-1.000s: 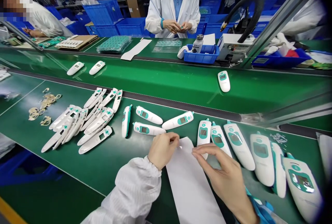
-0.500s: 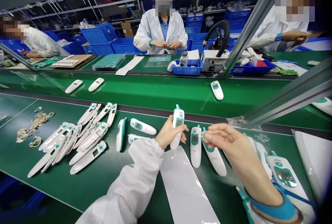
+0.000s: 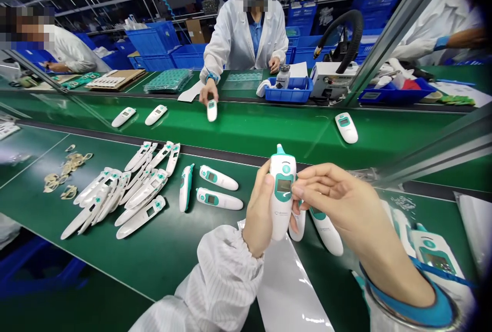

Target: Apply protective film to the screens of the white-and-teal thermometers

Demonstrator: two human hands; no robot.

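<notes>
Wider room lies between the shells [image 3: 144, 188] and the left sleeve [image 3: 219, 281]; on the right, other thermometers [image 3: 328, 234] crowd near. Over the white sheet's [image 3: 294, 291] far end, the left hand [image 3: 259, 214] holds one thermometer [image 3: 282, 214], long axis nearly vertical in view, tip toward the belt [image 3: 261, 132]. The right hand [image 3: 338, 199] is narrow beside its screen [image 3: 283, 185]; whether it pinches something, I cannot tell.

One held thermometer [image 3: 282, 224]; three thermometers [image 3: 219, 199] left of it on the table [image 3: 172, 260]; three lying [image 3: 156, 115] on the green belt [image 3: 261, 127]; three co-workers [image 3: 246, 40]; one bottle [image 3: 283, 77]; overlapping white shells [image 3: 140, 218], perhaps a dozen or more.
</notes>
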